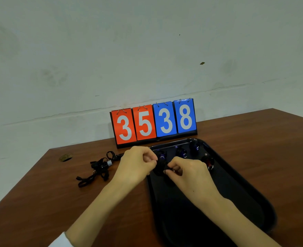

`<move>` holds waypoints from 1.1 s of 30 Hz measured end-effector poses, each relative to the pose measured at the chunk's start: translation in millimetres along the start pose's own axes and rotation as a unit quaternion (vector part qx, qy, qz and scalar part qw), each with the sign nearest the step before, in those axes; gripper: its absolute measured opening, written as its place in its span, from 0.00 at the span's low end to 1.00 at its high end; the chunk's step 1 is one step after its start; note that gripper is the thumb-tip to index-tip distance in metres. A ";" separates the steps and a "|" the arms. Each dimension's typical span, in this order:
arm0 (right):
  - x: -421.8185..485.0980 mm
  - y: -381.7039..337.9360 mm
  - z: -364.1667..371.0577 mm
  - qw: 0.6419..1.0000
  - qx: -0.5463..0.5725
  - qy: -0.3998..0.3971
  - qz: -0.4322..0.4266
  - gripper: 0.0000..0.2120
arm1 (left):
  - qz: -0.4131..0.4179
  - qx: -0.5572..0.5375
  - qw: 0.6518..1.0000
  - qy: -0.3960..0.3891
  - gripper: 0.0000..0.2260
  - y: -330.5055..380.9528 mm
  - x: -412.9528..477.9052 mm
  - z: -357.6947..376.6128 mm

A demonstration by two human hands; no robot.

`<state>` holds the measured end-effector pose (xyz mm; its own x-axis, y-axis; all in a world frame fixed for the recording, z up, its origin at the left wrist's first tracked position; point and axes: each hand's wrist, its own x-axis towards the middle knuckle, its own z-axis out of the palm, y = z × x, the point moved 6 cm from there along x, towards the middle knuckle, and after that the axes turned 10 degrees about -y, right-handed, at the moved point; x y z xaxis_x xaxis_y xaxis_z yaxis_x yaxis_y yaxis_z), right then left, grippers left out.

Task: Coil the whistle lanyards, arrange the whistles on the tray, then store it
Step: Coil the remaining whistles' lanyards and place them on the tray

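- I'm seeing both hands meeting over the far left part of the black tray [227,202]. The left hand [138,164] is pinching a black lanyard bundle [160,166] with curled fingers, and the right hand [184,172] is clamping thumb and fingertips on the same bundle by a small metal ring (the whistle itself is hiding under the fingers, so I can't place it).
- Four coiled whistles are already sitting on the far end of the tray: one blue [162,155] touching the held bundle, two more [182,152] [194,147] further right, and a red one [208,162] nearest the right hand.
- A loose tangle of lanyards [99,169] is waiting on the table, left of the tray.
- What I'm worrying about: the flat cord may be springing open once the pinch lets go, undoing the coil.
- The hands are crowding the blue whistle, so setting the bundle down could be nudging it out of line.
- Black cord on a black tray is making stray loops hard for me to judge.
- The tangle may be snagging when one lanyard gets pulled free.
- The surface is a brown wood-grain table [40,193] with a round cable hole [65,157]. A flip scoreboard [153,122] reading 35 38 is standing at the far edge against a pale, stained wall [147,50].
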<state>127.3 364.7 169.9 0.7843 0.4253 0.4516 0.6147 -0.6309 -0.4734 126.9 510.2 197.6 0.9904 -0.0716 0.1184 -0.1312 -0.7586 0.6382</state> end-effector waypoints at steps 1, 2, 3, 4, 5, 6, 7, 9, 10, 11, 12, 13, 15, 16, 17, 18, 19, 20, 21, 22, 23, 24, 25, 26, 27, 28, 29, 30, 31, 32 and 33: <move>0.3 2.5 -1.6 1.000 0.013 0.006 0.012 0.05 | 0.001 -0.024 1.000 0.009 0.05 -0.3 -0.1 0.0; 0.5 4.0 -2.9 0.999 0.023 0.010 0.020 0.06 | 0.004 -0.053 0.998 0.018 0.05 -0.1 -0.3 0.4; 0.6 5.1 -3.7 0.999 0.029 0.009 0.026 0.06 | 0.007 -0.079 0.996 0.029 0.05 0.6 -0.5 0.9; 0.9 5.5 -4.1 0.999 0.034 0.008 0.031 0.05 | 0.010 -0.098 0.994 0.041 0.05 1.4 -1.1 1.2; 0.9 5.6 -4.8 0.999 0.040 0.008 0.035 0.05 | 0.012 -0.109 0.993 0.052 0.05 2.4 -2.0 1.5; 0.8 5.5 -5.8 0.998 0.045 0.013 0.037 0.05 | 0.014 -0.113 0.992 0.062 0.05 3.2 -3.0 1.7; 0.3 5.3 -6.9 0.998 0.046 0.020 0.039 0.05 | 0.018 -0.113 0.991 0.068 0.05 4.2 -3.7 2.1; -0.3 5.2 -7.9 0.998 0.042 0.028 0.043 0.05 | 0.029 -0.105 0.992 0.068 0.04 6.2 -4.5 2.9; -0.7 5.1 -8.1 0.998 0.039 0.032 0.044 0.05 | 0.034 -0.098 0.993 0.062 0.04 7.3 -5.2 3.6; -1.0 4.8 -8.4 0.998 0.035 0.036 0.042 0.05 | 0.037 -0.091 0.994 0.055 0.05 8.4 -5.4 4.4; -1.1 4.5 -8.6 0.998 0.030 0.041 0.039 0.05 | 0.038 -0.081 0.995 0.051 0.05 8.9 -5.8 4.8; -1.3 3.9 -8.4 0.998 0.026 0.045 0.035 0.05 | 0.038 -0.068 0.996 0.049 0.04 9.5 -6.2 4.9; -1.9 2.6 -7.6 0.998 0.020 0.048 0.027 0.05 | 0.038 -0.044 0.997 0.042 0.04 11.7 -7.0 5.5; -2.4 1.5 -7.0 0.998 0.016 0.048 0.023 0.05 | 0.038 -0.031 0.998 0.037 0.05 12.3 -7.1 6.1; -3.0 0.1 -6.3 0.999 0.010 0.047 0.018 0.05 | 0.037 -0.016 0.999 0.033 0.06 12.5 -6.9 6.9; -3.3 -1.4 -5.6 0.999 0.004 0.047 0.012 0.05 | 0.035 -0.002 0.999 0.033 0.06 12.3 -6.8 7.1; -3.7 -3.3 -4.9 0.999 0.000 0.047 0.006 0.05 | 0.033 0.010 0.999 0.035 0.05 11.7 -6.8 6.6; -3.8 -4.3 -4.2 0.999 -0.004 0.046 0.002 0.05 | 0.034 0.019 0.999 0.036 0.04 11.6 -6.5 6.7; -3.8 -4.9 -3.4 0.999 -0.005 0.042 0.000 0.05 | 0.037 0.026 0.998 0.038 0.04 11.7 -6.4 6.7; -3.6 -4.5 -2.8 0.999 -0.004 0.036 0.001 0.05 | 0.041 0.032 0.998 0.041 0.04 12.3 -6.0 6.7; -3.6 -4.1 -2.5 0.999 -0.002 0.033 0.001 0.05 | 0.044 0.038 0.997 0.044 0.04 12.9 -5.7 6.9; -3.5 -3.9 -2.4 0.999 -0.002 0.032 0.000 0.05 | 0.045 0.044 0.997 0.043 0.05 13.1 -5.5 7.2; -3.2 -4.0 -2.0 0.999 -0.002 0.032 0.001 0.05 | 0.045 0.051 0.997 0.037 0.05 12.9 -5.1 7.9; -3.2 -4.0 -2.1 0.999 -0.002 0.034 0.001 0.05 | 0.045 0.057 0.997 0.030 0.05 12.8 -4.7 9.1; -3.3 -4.1 -2.3 0.999 -0.004 0.038 0.000 0.05 | 0.046 0.061 0.997 0.024 0.05 12.8 -4.5 10.6; -3.1 -4.7 -2.1 0.999 -0.008 0.041 -0.003 0.05 | 0.048 0.061 0.997 0.021 0.05 12.6 -4.5 11.9; -3.1 -5.4 -1.6 0.999 -0.012 0.042 -0.006 0.05 | 0.052 0.055 0.997 0.021 0.05 12.4 -5.1 12.7; -2.8 -5.1 -0.9 0.999 -0.013 0.040 -0.007 0.05 | 0.057 0.045 0.997 0.022 0.05 12.5 -5.6 13.4; -2.7 -4.8 -0.3 0.999 -0.011 0.036 -0.006 0.05 | 0.060 0.037 0.997 0.024 0.05 12.0 -5.9 14.0; -2.4 -4.3 0.0 0.999 -0.008 0.033 -0.006 0.05 | 0.060 0.033 0.997 0.023 0.06 11.4 -6.0 14.9; -2.4 -4.1 0.0 0.999 -0.008 0.035 -0.007 0.05 | 0.058 0.029 0.998 0.019 0.06 10.2 -5.8 15.7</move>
<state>122.9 366.2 170.7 0.7680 0.3878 0.5096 0.6233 -0.6356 -0.4556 120.5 492.7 191.5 0.9664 -0.1374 0.2172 -0.2403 -0.7828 0.5740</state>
